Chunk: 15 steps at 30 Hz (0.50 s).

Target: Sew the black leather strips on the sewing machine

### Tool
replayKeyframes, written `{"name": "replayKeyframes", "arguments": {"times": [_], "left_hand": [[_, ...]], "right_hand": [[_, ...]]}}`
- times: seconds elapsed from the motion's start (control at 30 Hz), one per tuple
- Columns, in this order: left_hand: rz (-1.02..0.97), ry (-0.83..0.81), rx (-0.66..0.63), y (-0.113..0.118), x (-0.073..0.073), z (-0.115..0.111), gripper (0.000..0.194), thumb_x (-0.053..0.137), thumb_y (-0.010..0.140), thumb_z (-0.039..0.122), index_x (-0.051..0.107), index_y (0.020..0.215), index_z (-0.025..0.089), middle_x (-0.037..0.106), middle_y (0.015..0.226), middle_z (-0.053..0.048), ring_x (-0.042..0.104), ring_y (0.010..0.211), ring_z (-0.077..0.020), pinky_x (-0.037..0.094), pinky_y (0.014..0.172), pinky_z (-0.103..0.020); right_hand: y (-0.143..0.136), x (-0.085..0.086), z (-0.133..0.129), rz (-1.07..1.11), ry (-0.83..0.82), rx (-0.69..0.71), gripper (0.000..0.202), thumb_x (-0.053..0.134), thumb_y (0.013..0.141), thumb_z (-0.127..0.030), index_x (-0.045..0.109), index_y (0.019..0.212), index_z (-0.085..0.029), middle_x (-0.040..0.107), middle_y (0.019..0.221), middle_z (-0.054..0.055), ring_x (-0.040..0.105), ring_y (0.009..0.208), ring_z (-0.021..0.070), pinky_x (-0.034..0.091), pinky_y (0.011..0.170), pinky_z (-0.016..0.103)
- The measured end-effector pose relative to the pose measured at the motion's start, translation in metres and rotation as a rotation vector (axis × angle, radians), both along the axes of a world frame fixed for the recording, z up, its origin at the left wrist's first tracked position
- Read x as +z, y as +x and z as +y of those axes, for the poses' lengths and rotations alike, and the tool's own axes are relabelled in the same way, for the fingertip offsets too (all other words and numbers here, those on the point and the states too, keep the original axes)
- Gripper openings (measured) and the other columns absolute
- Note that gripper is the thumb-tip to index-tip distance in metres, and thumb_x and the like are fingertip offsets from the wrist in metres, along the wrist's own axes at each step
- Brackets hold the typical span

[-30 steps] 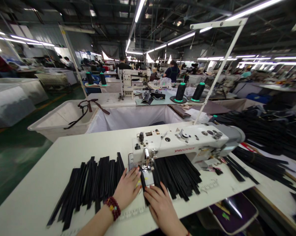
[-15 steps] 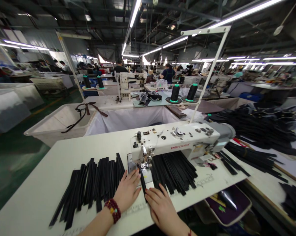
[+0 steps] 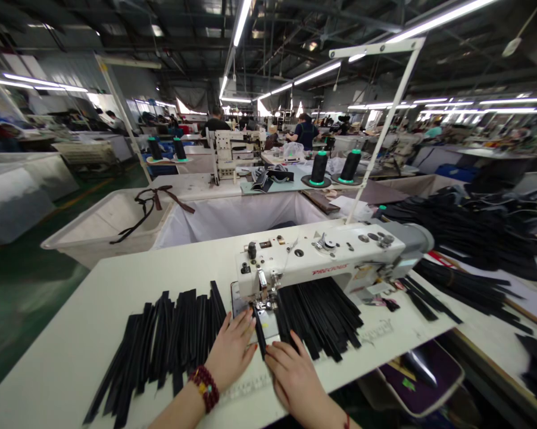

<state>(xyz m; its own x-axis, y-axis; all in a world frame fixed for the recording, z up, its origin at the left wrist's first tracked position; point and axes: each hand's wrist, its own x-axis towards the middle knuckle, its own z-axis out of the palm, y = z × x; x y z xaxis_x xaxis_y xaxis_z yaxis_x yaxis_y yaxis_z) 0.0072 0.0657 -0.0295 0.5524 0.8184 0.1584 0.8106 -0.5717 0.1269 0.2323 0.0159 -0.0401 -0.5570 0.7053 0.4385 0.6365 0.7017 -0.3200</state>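
I count two hands, left hand (image 3: 233,347) and right hand (image 3: 293,368), with one strip (image 3: 260,335) between them. Two strip piles (image 3: 183,328) lie beside the hands; within each, overlap beats my tally. Over the feed I also log one near machine (image 3: 304,259), one far machine (image 3: 226,155) just beyond, four spools (image 3: 318,168) in two pairs, two posts (image 3: 386,128).

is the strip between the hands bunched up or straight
Straight: the black strip runs in one line from the left hand to the right hand.
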Motion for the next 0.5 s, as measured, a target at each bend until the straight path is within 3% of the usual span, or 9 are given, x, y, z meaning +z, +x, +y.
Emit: {"name": "replayKeyframes", "arguments": {"times": [0.5], "left_hand": [[0.004,0.024,0.018,-0.005,-0.008,0.021,0.047,0.054,0.089,0.025,0.054,0.136,0.017,0.059,0.140,-0.014,0.049,0.134,-0.0312,0.036,0.113,-0.056]], "right_hand": [[-0.019,0.003,0.050,-0.117,0.050,-0.025,0.023,0.059,0.093,-0.016,0.066,0.115,-0.017,0.069,0.114,0.007,0.058,0.114,0.0202,0.012,0.122,0.049]]}}
